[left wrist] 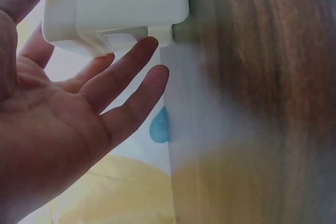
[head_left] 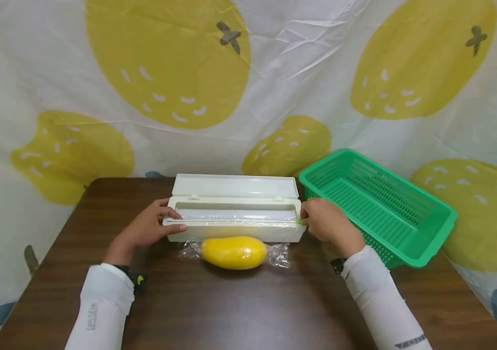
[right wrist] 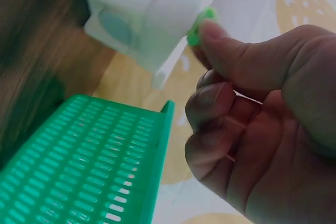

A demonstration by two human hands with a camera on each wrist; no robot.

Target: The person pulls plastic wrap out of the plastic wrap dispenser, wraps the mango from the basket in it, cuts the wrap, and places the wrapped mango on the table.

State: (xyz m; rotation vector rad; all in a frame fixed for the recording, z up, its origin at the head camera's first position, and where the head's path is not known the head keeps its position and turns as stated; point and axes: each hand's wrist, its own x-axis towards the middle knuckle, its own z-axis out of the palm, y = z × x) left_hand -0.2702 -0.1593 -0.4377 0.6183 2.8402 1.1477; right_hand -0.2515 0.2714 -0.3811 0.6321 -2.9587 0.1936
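Observation:
A white cling film dispenser (head_left: 235, 232) stands on the table with its lid (head_left: 235, 185) tipped back, showing the film roll (head_left: 239, 215) inside. My left hand (head_left: 152, 224) holds the box's left end, thumb at the front and fingers over the top edge. In the left wrist view, the lower fingers (left wrist: 123, 77) of that hand are spread beside the box end. At the right end, my right hand (head_left: 327, 221) pinches a small green slide cutter (right wrist: 201, 26) between thumb and forefinger. Just in front of the box lies a smooth yellow oblong fruit (head_left: 234, 253), wrapped in clear film twisted at both ends.
A green slotted plastic basket (head_left: 405, 245) stands close to my right hand and forearm, angled across the right side of the brown table (head_left: 239, 316). Behind the table hangs a white cloth (head_left: 283, 87) printed with yellow lemons.

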